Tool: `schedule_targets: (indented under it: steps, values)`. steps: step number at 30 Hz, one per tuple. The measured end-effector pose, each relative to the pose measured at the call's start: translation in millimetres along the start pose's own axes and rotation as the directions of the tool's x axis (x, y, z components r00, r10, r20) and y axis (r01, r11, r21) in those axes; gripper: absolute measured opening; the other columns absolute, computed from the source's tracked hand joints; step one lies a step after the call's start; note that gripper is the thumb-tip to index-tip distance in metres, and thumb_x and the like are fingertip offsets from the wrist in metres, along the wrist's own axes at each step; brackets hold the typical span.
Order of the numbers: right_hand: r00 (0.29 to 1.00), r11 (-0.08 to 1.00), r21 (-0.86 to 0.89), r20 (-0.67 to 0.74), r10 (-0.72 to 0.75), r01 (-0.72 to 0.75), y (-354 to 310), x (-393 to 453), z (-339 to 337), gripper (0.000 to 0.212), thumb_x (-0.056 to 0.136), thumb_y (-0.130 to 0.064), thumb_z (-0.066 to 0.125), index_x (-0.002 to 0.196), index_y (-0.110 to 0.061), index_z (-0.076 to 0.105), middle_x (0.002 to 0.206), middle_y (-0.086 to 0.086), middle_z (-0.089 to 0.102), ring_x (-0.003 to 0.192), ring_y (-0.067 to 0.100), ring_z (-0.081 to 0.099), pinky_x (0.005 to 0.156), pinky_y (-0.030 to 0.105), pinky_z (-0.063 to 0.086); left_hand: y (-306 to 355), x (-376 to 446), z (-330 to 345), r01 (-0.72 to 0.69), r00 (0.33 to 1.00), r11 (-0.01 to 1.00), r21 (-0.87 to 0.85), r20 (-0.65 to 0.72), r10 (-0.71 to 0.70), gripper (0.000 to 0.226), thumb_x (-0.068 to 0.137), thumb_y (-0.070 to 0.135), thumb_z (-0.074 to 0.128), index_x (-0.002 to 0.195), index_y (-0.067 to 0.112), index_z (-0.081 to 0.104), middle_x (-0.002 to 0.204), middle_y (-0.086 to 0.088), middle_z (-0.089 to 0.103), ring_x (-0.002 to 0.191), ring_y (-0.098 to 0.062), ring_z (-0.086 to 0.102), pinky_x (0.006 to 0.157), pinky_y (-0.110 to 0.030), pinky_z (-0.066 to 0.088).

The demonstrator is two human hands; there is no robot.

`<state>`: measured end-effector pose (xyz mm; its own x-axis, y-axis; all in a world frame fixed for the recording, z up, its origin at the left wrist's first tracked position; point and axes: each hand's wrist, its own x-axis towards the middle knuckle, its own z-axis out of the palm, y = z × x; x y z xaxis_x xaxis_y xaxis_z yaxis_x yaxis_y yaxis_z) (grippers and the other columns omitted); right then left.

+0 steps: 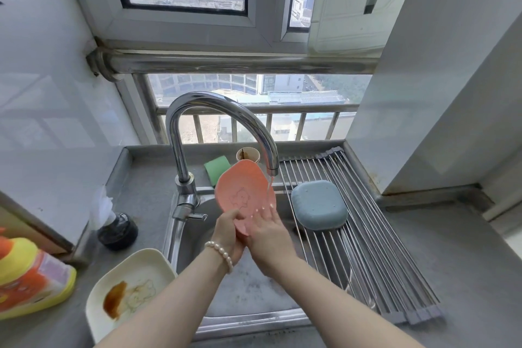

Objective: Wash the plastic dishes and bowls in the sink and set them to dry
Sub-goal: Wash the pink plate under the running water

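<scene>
Risk of wet pink dish (244, 192) slipping toward sink (254, 316) at 6 o'clock: left hand (227, 230) gripping edge, right hand (267, 227) flat, fingers straight.

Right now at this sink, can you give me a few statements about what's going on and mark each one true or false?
1. Water runs from the faucet onto the pink plate. True.
2. The blue bowl sits right side up in the sink. False: it lies upside down on the drying rack.
3. The white plate is clean. False: it carries a brown stain.
4. The left hand grips the pink plate's lower edge while the right hand lies flat on its face. True.
5. A green sponge lies behind the pink plate. True.
</scene>
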<state>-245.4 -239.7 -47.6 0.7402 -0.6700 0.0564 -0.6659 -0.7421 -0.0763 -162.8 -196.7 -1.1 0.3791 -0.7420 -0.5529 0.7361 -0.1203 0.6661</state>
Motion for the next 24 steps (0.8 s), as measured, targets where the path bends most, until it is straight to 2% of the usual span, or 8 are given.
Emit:
schedule_targets:
  steps: [2,4,6,10,13,17,21,24]
  values:
    - [0.96,0.988,0.146,-0.278,-0.014,0.057,-7.1,-3.4,-0.7,0.042,0.072,-0.013,0.039,0.095,-0.011,0.075,0.089,0.009,0.072,0.087,0.024,0.069,0.094,0.033,0.051,-1.1,2.7,-0.2,0.005,1.0,1.0,0.006,-0.016,-0.005,0.022,0.082,-0.002,0.037,0.091,-0.004,0.057,0.085,-0.016,0.059,0.083,-0.029,0.058,0.077,-0.036,0.05]
    - [0.889,0.931,0.336,-0.457,0.027,0.144,-8.6,-8.1,-0.4,0.025,0.066,-0.01,0.057,0.079,-0.021,0.075,0.069,-0.002,0.068,0.06,0.015,0.062,0.059,0.022,0.051,-2.2,6.3,0.7,-0.027,0.998,0.998,0.053,-0.051,0.03,0.015,0.079,-0.003,0.04,0.082,-0.002,0.054,0.079,-0.014,0.053,0.077,-0.029,0.054,0.069,-0.035,0.049]
    - [0.867,0.881,0.432,-0.495,0.052,0.193,-3.5,-11.7,-0.8,0.014,0.076,-0.015,0.063,0.079,-0.021,0.076,0.069,-0.003,0.069,0.058,0.015,0.061,0.05,0.023,0.048,-0.6,7.2,2.1,-0.051,0.995,0.995,0.081,-0.077,0.058,0.014,0.075,-0.005,0.04,0.082,0.0,0.051,0.077,-0.013,0.048,0.07,-0.027,0.051,0.062,-0.033,0.046]
    - [0.902,0.921,0.311,-0.422,-0.086,0.233,23.3,-13.7,2.3,0.032,0.086,-0.043,0.057,0.077,-0.018,0.075,0.084,-0.002,0.073,0.075,0.017,0.068,0.07,0.031,0.057,6.5,3.2,-2.0,0.007,1.0,0.996,0.087,-0.028,-0.004,0.027,0.062,0.002,0.044,0.088,0.003,0.049,0.088,-0.015,0.05,0.078,-0.029,0.052,0.066,-0.038,0.046]
    - [0.975,0.981,0.099,-0.165,-0.15,0.168,38.8,-13.2,-7.9,0.069,0.094,-0.063,0.026,0.112,-0.013,0.07,0.12,0.002,0.067,0.114,0.018,0.062,0.102,0.044,0.044,16.9,0.5,-8.3,0.058,0.998,0.981,0.183,-0.019,-0.055,0.026,0.078,0.003,0.035,0.098,0.006,0.051,0.097,-0.016,0.056,0.087,-0.034,0.055,0.078,-0.049,0.052]
    - [0.992,0.992,-0.041,-0.046,-0.121,0.119,45.6,-4.9,-3.3,0.053,0.1,-0.04,0.029,0.134,-0.006,0.053,0.142,0.009,0.049,0.134,0.026,0.042,0.118,0.044,0.018,33.8,6.1,-17.6,0.101,0.991,0.968,0.227,0.058,-0.118,0.04,0.075,0.002,0.034,0.111,0.005,0.05,0.109,-0.017,0.057,0.101,-0.038,0.054,0.091,-0.059,0.049]
    - [0.942,0.989,-0.038,-0.301,-0.149,0.145,36.0,-3.5,0.5,0.041,0.062,0.001,0.036,0.078,-0.007,0.073,0.081,0.01,0.073,0.083,0.029,0.071,0.085,0.044,0.056,30.8,10.5,-18.7,0.116,0.987,0.978,0.174,0.093,-0.133,0.035,0.077,0.003,0.04,0.11,0.001,0.052,0.102,-0.019,0.06,0.09,-0.033,0.059,0.085,-0.047,0.054]
    - [0.924,0.99,0.105,-0.38,-0.052,0.098,14.0,-2.4,-6.6,0.018,0.047,0.003,0.059,0.059,-0.01,0.064,0.05,0.006,0.058,0.044,0.027,0.057,0.041,0.026,0.048,11.1,8.7,-13.6,0.081,0.991,0.994,0.078,0.098,-0.089,0.016,0.081,-0.006,0.041,0.09,-0.002,0.053,0.076,-0.015,0.059,0.064,-0.022,0.06,0.062,-0.028,0.053]
